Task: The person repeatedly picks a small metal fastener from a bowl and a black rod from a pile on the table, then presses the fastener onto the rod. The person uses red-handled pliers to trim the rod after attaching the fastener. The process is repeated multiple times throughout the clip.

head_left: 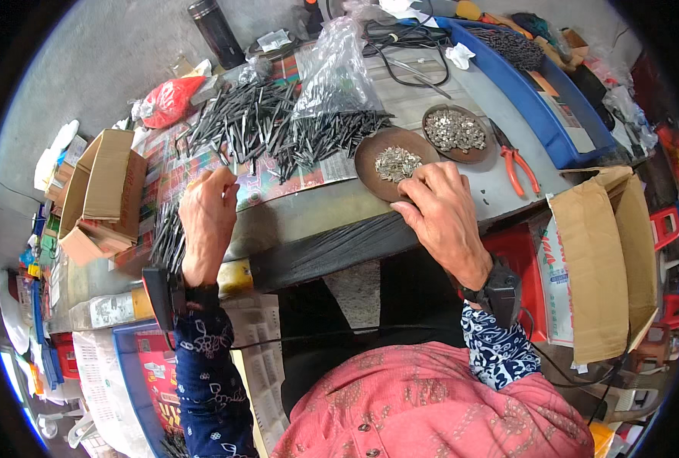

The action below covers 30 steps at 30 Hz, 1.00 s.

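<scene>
My left hand [208,217] is closed in a pinch above the table's near edge, in front of a loose pile of thin dark strips [252,122]. What its fingertips hold is too small to make out. Over the near rim of a brown round dish [368,164] hovers my right hand [445,217], thumb and fingers curled close together. Anything between those fingertips is hidden. Small silvery metal pieces [395,163] lie in the dish. A second, smaller bowl [478,155] beside it carries chunkier metal bits [454,130]. More dark strips [168,233] lie by my left wrist.
Red-handled pliers [519,169] rest right of the bowls. A clear plastic bag [338,72] stands on the strips. A long blue tray [588,156] holds dark chain-like material. Cardboard boxes stand left [118,179] and right [595,267]. A dark flask [216,32] is at the back.
</scene>
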{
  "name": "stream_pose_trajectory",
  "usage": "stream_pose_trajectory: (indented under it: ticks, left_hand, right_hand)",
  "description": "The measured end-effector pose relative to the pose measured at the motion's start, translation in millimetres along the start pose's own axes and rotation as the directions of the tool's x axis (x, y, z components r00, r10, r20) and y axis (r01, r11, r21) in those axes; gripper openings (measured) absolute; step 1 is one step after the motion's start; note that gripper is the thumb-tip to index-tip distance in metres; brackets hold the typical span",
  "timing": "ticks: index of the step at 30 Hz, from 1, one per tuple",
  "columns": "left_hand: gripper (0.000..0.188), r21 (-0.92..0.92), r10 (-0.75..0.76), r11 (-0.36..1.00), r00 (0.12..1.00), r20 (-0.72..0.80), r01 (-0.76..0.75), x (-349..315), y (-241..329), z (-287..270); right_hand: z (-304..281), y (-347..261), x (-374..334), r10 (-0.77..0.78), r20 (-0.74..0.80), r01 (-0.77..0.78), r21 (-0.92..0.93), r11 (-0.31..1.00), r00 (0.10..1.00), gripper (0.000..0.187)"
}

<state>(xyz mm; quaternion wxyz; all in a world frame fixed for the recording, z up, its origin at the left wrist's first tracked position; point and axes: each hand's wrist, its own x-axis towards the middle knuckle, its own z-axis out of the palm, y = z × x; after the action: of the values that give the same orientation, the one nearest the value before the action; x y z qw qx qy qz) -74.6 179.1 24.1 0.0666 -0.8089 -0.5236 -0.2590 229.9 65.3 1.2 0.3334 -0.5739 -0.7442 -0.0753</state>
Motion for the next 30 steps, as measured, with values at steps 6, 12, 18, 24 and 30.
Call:
stream_pose_trajectory:
  ticks: [6,12,18,24,30]
  left_hand:
    - [0.005,-0.021,0.088,0.996,0.996,0.01,-0.088,39,-8,21]
    - [0.01,0.007,0.135,0.991,0.99,0.049,-0.135,59,-6,47]
    - [0.011,0.113,0.113,0.987,0.993,0.033,-0.116,62,-2,58]
    - [0.005,0.127,0.15,0.98,0.988,0.02,-0.151,45,-5,37]
    - [0.007,0.212,0.076,0.974,0.997,-0.004,-0.073,15,-9,18]
  right_hand:
    - [3,1,-1,0.011,-0.018,-0.009,0.108,0.994,1.0,0.016]
    - [6,1,0,0.038,-0.029,-0.034,0.151,0.988,0.999,0.018]
    - [3,0,3,0.034,0.001,-0.034,0.137,0.99,0.999,0.016]
    - [4,-1,6,0.023,-0.023,-0.019,0.152,0.988,0.999,0.013]
    - [3,-8,3,0.017,-0.155,0.015,0.203,0.979,0.988,0.014]
